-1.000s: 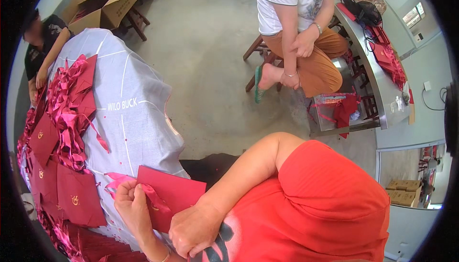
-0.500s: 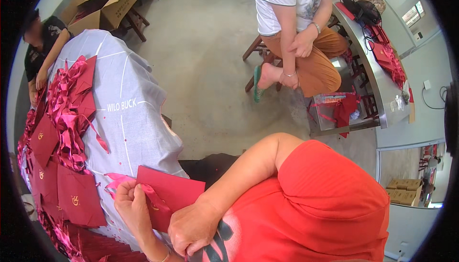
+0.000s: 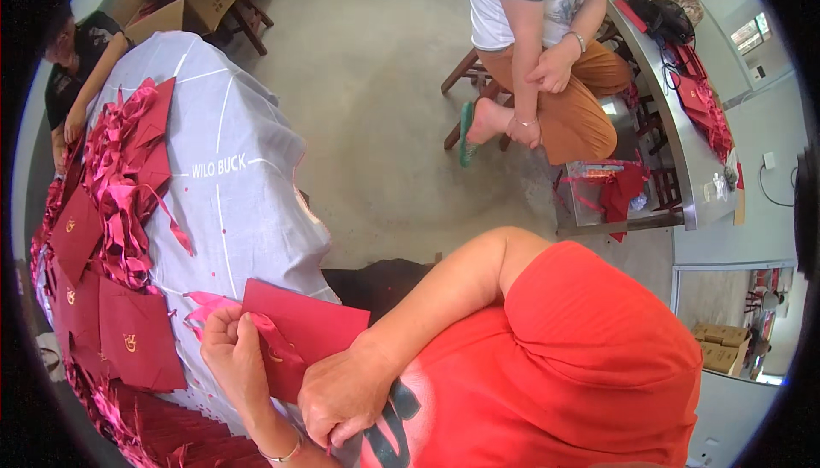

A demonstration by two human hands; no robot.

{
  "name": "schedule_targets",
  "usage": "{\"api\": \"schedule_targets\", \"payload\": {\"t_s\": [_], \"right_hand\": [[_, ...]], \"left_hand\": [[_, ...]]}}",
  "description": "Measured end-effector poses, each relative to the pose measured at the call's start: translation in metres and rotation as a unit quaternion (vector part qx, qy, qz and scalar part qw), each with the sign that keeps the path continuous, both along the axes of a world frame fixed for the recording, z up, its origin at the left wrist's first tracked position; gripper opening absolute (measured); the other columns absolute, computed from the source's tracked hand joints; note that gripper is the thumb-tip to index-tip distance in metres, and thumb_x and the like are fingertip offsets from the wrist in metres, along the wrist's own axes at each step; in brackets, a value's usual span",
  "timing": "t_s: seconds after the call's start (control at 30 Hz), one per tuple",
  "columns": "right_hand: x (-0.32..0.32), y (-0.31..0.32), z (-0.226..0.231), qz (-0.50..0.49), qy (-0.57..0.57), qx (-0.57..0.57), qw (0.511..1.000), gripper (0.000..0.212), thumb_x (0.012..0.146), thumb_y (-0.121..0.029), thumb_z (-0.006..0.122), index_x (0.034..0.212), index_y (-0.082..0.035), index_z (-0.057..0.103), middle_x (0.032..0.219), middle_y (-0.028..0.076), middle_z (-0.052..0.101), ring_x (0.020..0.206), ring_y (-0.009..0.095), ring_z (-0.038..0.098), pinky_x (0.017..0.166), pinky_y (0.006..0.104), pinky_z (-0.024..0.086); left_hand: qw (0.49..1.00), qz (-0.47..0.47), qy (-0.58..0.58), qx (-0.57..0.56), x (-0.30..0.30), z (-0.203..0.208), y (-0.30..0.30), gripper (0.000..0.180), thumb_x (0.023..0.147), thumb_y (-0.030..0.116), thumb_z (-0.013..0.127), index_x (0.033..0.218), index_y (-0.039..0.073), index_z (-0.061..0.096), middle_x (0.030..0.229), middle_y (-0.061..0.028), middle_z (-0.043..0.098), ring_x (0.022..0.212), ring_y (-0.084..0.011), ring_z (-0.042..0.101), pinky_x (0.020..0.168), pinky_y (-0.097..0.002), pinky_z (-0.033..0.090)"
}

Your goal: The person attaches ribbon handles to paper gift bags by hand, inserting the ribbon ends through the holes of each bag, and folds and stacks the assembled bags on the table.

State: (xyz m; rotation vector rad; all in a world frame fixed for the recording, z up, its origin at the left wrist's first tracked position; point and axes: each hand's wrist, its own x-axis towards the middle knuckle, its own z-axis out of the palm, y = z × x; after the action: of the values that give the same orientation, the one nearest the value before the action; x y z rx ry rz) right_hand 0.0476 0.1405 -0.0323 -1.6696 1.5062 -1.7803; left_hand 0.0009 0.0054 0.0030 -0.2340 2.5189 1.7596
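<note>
A dark red paper gift bag with a gold emblem lies at the table's near edge, partly under my hands. Pinched between the thumb and fingers of my left hand is a glossy pink-red ribbon, which runs across the bag's face. More ribbon spreads out beyond those fingers on the cloth. My right hand is closed over the bag's lower right part, knuckles up. A sliver of red, apparently ribbon, shows at its fingertips; the rest of that grip is hidden.
Matching bags and heaped ribbons cover the left of the grey-blue tablecloth. A co-worker's arm reaches in at far left. Ahead, a person in white sits on a stool. A metal table stands at right.
The view has shifted slightly, so the room and table sit a little differently. Both hands keep nearly the same hold on the ribbon and bag.
</note>
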Motion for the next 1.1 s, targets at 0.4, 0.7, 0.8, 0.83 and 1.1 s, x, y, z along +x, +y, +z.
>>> {"api": "schedule_targets", "payload": {"t_s": [0.4, 0.7, 0.8, 0.83, 1.1], "right_hand": [[-0.003, 0.000, -0.005, 0.011, -0.002, -0.027, 1.000, 0.009, 0.075, -0.014, 0.068, 0.079, -0.006, 0.070, 0.077, 0.008, 0.068, 0.076, 0.028, 0.064, 0.066, 0.0411, 0.049], [-0.012, 0.001, 0.004, 0.037, 0.017, -0.007, 0.999, 0.012, 0.081, -0.013, 0.066, 0.091, -0.006, 0.067, 0.085, 0.010, 0.066, 0.080, 0.031, 0.063, 0.068, 0.0425, 0.051], [-0.020, 0.004, 0.011, 0.041, 0.035, 0.014, 0.998, 0.013, 0.086, -0.011, 0.067, 0.098, -0.005, 0.069, 0.087, 0.009, 0.068, 0.077, 0.028, 0.064, 0.066, 0.0376, 0.052], [-0.022, 0.001, 0.012, 0.049, 0.019, 0.007, 0.999, 0.013, 0.085, -0.013, 0.067, 0.096, -0.006, 0.068, 0.086, 0.010, 0.067, 0.077, 0.028, 0.064, 0.067, 0.0383, 0.052], [-0.028, 0.019, 0.066, -0.049, 0.043, -0.031, 0.997, 0.018, 0.076, 0.003, 0.072, 0.093, 0.000, 0.069, 0.085, 0.012, 0.069, 0.078, 0.027, 0.067, 0.070, 0.0356, 0.054]], "left_hand": [[1.000, -0.013, -0.002, -0.001, -0.004, -0.004, -0.002, 0.003, 0.089, -0.003, 0.056, 0.090, -0.003, 0.059, 0.075, 0.0005, 0.062, 0.061, -0.0015, 0.051, 0.053, -0.0165, 0.038], [0.987, -0.022, 0.025, -0.158, 0.000, 0.007, -0.002, 0.011, 0.085, 0.009, 0.060, 0.091, 0.001, 0.063, 0.063, -0.0065, 0.062, 0.049, -0.0137, 0.057, 0.047, -0.0298, 0.046], [0.984, -0.033, 0.069, -0.164, -0.005, -0.013, -0.006, 0.014, 0.085, 0.007, 0.060, 0.095, -0.002, 0.062, 0.068, -0.0062, 0.065, 0.056, -0.0102, 0.060, 0.047, -0.0274, 0.049], [0.986, -0.016, 0.069, -0.148, -0.005, -0.013, -0.008, 0.017, 0.084, 0.011, 0.062, 0.095, -0.001, 0.064, 0.073, -0.0112, 0.069, 0.058, -0.0149, 0.064, 0.050, -0.0306, 0.051], [0.965, 0.010, 0.083, -0.247, 0.010, 0.008, -0.011, 0.018, 0.079, 0.019, 0.065, 0.089, 0.005, 0.067, 0.079, -0.0160, 0.068, 0.075, -0.0299, 0.069, 0.065, -0.0392, 0.053]]}}
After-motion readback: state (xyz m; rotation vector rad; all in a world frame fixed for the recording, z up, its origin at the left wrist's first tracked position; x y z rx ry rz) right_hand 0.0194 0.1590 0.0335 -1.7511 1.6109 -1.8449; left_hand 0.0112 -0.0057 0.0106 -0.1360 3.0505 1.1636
